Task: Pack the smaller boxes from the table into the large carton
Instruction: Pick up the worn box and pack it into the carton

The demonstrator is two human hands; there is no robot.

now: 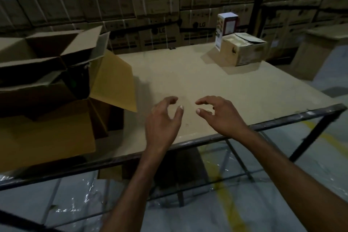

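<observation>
1. The left hand (163, 118) hovers over the near part of the table (207, 84), fingers curled and spread apart, thumb separate from the rest, holding nothing.
2. The right hand (219, 114) hovers just beside it in a mirrored pose, fingers likewise apart and empty; the two thumbs point toward each other with a bare patch of tabletop between them.
3. The large carton (47, 133) stands to the left of the left hand's fingers, near them but not touching, with its flaps open; the nearest flap (114, 83) hangs out toward the fingers, above and left of them.
4. A small brown box (243, 51) sits at the far right corner of the table, well apart from both hands, beyond and to the right of the right hand's fingertips; its top looks partly open and torn.
5. A white and dark red box (227, 22) stands upright just behind that brown box, farther still from the fingers.
6. Beyond the table, a wall of stacked cartons (131, 5) fills the background.
</observation>
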